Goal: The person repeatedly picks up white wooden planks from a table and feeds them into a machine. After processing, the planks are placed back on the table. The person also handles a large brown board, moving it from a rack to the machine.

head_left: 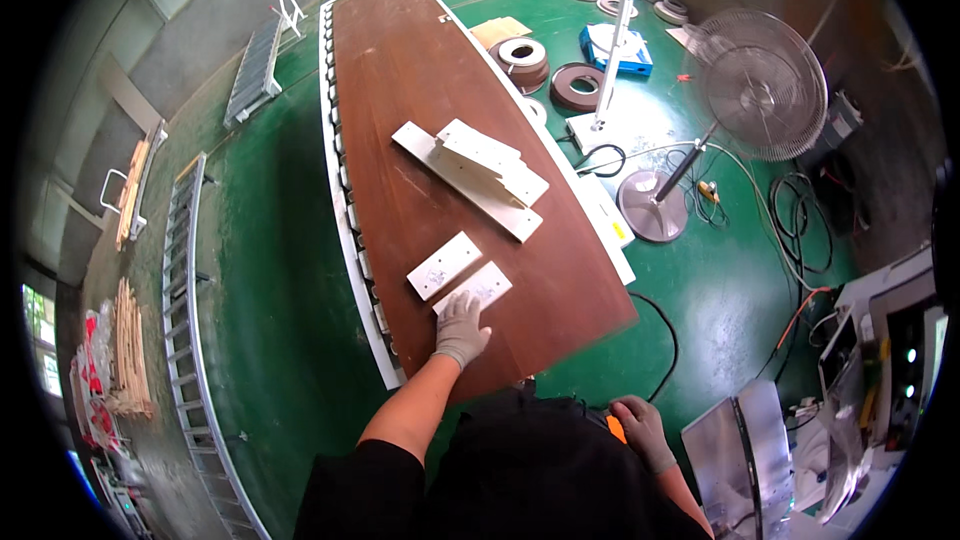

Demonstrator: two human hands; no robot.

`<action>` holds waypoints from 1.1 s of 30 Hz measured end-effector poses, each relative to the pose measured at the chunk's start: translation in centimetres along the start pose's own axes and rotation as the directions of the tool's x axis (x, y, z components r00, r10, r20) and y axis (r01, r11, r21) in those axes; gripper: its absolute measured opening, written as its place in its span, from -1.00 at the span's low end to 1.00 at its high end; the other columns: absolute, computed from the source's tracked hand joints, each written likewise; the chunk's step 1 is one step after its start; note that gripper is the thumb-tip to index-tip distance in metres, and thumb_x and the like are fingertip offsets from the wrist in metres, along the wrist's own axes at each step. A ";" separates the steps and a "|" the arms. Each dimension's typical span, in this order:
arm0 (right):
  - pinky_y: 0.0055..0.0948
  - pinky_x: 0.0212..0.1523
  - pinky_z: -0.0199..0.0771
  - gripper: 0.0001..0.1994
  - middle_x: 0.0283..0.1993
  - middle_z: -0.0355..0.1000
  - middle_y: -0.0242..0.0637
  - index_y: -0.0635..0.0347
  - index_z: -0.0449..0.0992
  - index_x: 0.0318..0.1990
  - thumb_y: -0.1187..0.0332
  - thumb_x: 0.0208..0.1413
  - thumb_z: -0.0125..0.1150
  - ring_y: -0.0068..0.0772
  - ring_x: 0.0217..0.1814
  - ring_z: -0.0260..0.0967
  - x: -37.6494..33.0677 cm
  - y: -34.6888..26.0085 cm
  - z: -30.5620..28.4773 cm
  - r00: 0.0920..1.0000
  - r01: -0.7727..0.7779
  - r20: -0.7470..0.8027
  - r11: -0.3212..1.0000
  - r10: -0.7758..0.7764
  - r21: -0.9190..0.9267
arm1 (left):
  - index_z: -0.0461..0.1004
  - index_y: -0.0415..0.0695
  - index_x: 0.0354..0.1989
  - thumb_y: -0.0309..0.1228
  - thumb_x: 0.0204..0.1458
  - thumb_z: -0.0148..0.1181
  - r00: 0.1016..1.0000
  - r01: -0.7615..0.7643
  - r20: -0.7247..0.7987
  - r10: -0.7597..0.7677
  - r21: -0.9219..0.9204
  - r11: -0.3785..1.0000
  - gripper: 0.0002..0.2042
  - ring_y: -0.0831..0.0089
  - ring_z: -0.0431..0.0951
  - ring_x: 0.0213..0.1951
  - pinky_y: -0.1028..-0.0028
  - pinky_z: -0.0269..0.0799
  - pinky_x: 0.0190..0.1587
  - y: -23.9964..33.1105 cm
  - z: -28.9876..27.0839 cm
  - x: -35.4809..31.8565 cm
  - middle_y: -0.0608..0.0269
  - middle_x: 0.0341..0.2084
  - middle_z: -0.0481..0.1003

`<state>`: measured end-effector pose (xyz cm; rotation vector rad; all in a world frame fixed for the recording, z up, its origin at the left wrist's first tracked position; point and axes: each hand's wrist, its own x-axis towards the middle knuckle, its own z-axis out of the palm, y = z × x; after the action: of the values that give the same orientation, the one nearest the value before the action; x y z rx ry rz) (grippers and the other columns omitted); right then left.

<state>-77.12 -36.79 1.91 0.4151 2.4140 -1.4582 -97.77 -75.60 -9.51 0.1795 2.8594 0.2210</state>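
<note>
A long brown board (420, 100) runs away from me over a green floor. My gloved left hand (460, 328) rests flat on its near end, fingertips touching a small white rectangular panel (478, 286). A second small white panel (444, 265) lies just left of it. Farther up the board sits a stack of longer white panels (480, 170). My gloved right hand (642, 428) is low by my body, off the board, fingers curled next to an orange thing (616, 428); whether it grips it is unclear.
A standing fan (760, 85) and its round base (652, 205) are to the right, with cables on the floor. Rolls of edge tape (522, 55) lie beyond. Roller conveyors (185, 320) line the left. A machine (880, 340) stands at right.
</note>
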 end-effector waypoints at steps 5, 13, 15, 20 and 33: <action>-0.20 0.11 0.57 -0.67 -0.05 0.66 -0.07 0.26 0.66 0.00 0.16 0.35 0.26 -0.09 0.06 0.63 11.2 -9.0 3.7 0.976 0.142 0.182 0.980 -0.116 -0.141 | 0.15 -0.06 0.59 0.04 0.14 0.32 0.995 0.068 0.072 -0.070 0.033 0.997 -0.12 0.01 -0.04 0.62 0.00 -0.07 0.60 -4.1 -1.4 3.2 0.03 0.60 0.09; -0.04 0.27 0.50 -0.42 0.26 0.49 0.08 0.22 0.53 0.26 0.03 0.21 0.41 0.17 0.29 0.48 29.5 -9.1 10.5 0.930 0.244 0.346 0.914 -0.126 -0.324 | 0.22 -0.13 0.50 -0.10 0.02 0.44 0.994 0.085 0.086 -0.071 -0.172 0.981 -0.13 0.01 0.25 0.46 -0.01 0.14 0.51 -4.0 0.5 -2.3 0.02 0.44 0.29; 0.03 0.38 0.41 -0.33 0.39 0.38 0.06 0.18 0.46 0.34 0.05 0.15 0.47 0.17 0.43 0.36 34.1 -12.5 12.6 0.933 0.337 0.280 0.820 -0.225 -0.464 | 0.28 -0.14 0.44 -0.11 -0.04 0.46 0.983 0.154 0.138 -0.124 -0.238 0.959 -0.16 0.00 0.32 0.39 0.02 0.22 0.46 -4.1 -1.1 -5.0 0.02 0.38 0.34; 0.00 0.42 0.35 -0.22 0.58 0.15 -0.06 0.16 0.37 0.38 0.08 0.04 0.57 0.06 0.51 0.20 40.7 -16.5 17.4 0.972 0.206 0.046 0.735 -0.232 -0.646 | 0.27 -0.21 0.43 -0.12 -0.06 0.46 0.979 0.184 -0.033 -0.203 -0.292 0.938 -0.14 -0.06 0.33 0.38 0.02 0.22 0.47 -7.5 -2.8 -7.0 -0.08 0.35 0.34; 0.00 0.19 0.52 -0.58 0.21 0.40 -0.12 0.11 0.66 -0.08 0.15 -0.09 0.59 0.02 0.25 0.45 36.9 -14.6 15.5 0.977 0.213 0.168 0.687 -0.133 -0.695 | 0.00 -0.15 0.62 0.03 -0.01 0.45 0.970 0.242 -0.014 -0.243 -0.059 0.969 0.08 0.05 0.23 0.46 -0.02 0.02 0.54 -9.1 -5.9 10.6 0.00 0.40 0.28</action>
<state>-115.09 -53.61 -7.62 -0.0819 2.7312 -0.4599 -110.41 -83.81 -8.09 -0.1847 2.8567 0.2558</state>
